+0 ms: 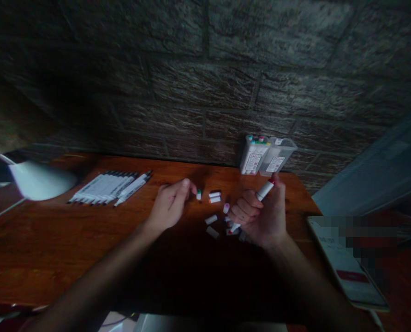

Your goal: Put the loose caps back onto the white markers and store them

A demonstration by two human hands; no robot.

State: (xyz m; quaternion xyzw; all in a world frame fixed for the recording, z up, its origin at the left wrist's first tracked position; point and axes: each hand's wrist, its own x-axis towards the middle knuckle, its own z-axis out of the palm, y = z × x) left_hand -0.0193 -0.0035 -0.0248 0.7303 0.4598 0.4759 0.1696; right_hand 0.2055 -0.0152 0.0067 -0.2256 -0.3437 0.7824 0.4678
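Observation:
My right hand point(260, 214) is closed round a white marker point(265, 190) with a red end, held tilted above the wooden table point(70, 240). My left hand point(170, 203) hovers just left of it, fingers curled and pinched, right beside a small white cap with a green tip point(199, 194); whether it holds anything is hidden. Several loose white marker caps point(214, 197) lie scattered between and under the hands.
A row of several capped markers point(110, 186) lies at the left. Two clear marker boxes point(265, 157) stand against the brick wall. A white lamp shade point(41, 180) sits far left. A booklet point(347, 263) lies at the right edge.

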